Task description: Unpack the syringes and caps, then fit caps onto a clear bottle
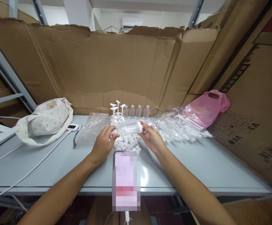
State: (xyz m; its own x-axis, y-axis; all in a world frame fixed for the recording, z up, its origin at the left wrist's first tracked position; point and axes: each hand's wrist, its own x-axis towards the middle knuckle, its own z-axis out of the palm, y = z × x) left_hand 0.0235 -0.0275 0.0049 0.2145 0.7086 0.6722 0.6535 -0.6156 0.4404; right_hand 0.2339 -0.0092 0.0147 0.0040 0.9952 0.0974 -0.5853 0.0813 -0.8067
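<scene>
A clear ribbed plastic bottle lies nearly level between my hands, above the table. My left hand is closed around its left end. At its right end, the fingers of my right hand grip a white collar; part of a white piece shows in that hand, its shape mostly hidden. Beneath the bottle is a heap of small white plastic parts. Behind it stand white pump heads with their spouts up, beside a row of several small clear bottles.
A phone with a blurred screen sits at the table's front edge. Flat clear bags lie left, and bags of white parts right, before a pink bag. A cloth bag, white device and cables are far left. Cardboard walls the back.
</scene>
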